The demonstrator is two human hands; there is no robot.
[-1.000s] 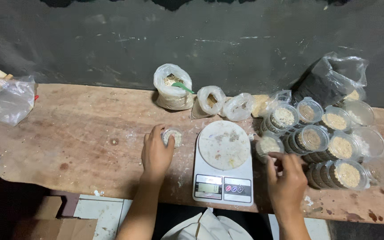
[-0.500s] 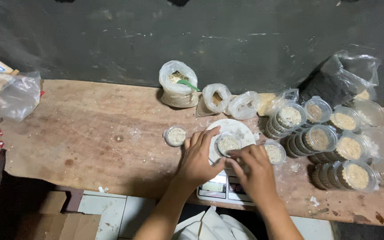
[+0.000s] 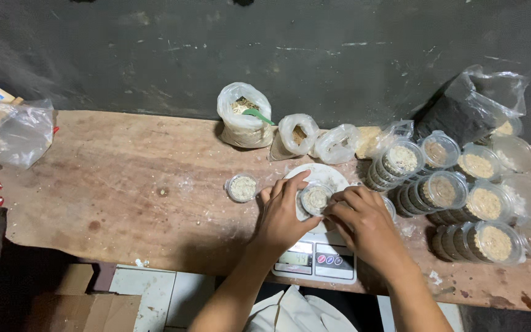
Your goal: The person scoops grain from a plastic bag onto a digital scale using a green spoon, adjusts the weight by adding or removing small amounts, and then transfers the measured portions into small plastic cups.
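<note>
both hands on one small round cup [image 3: 316, 198] sitting on the white scale [image 3: 319, 230]; left hand [image 3: 284, 212] and right hand [image 3: 364, 221] grip its rim; one filled cup [image 3: 242, 187] set aside on the counter [image 3: 124, 190]; stacked filled cups [image 3: 456, 197] at right look done; empty tubs [image 3: 527, 193] remain.

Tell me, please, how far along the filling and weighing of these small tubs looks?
Done: many filled tubs lie stacked at right, and one filled tub sits alone left of the scale. In hand: left hand and right hand hold a tub on the scale. Left: empty tubs at far right.
</note>
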